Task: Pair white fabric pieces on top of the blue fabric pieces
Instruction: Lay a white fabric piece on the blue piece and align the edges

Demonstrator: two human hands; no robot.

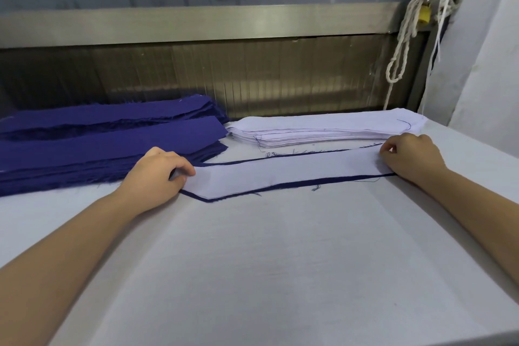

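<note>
Aligning looks like the step in hand. The left hand (pixel 157 174) and right hand (pixel 412 156) each pinch, with curled fingers, one end of the long white fabric strip (pixel 280 174). It lies mid-surface on a dark blue fabric strip (pixel 295 184) whose edges peek out. The next move probably calls for letting go, then reaching to the blue fabric stack (pixel 98 149) at ten o'clock.

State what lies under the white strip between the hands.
A blue piece; only its edges show around the white strip. Its middle is covered.
</note>
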